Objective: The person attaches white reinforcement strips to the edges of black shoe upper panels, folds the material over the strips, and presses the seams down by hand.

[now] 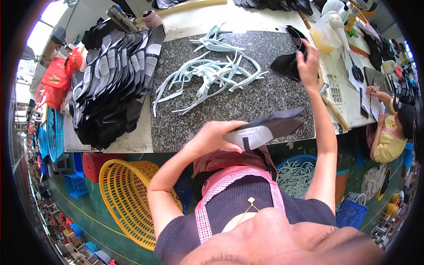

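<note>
My left hand (215,136) is closed around the edge of a black shoe-upper piece (280,125) with a grey lining and a small black tab. It holds the piece above the front edge of the speckled stone slab (176,128). My right hand (309,66) is raised at the slab's right side, fingers apart. Beside it lie black shoe-upper pieces (286,64); whether the fingers touch them I cannot tell. Pale blue-white strips (207,73) lie tangled on the middle of the slab.
A big stack of black and grey upper pieces (119,70) stands left of the slab. Below are a yellow basket (128,198) and a tub of pale strips (297,176). A plastic bag (326,33) lies at right. Another person (391,137) works at far right.
</note>
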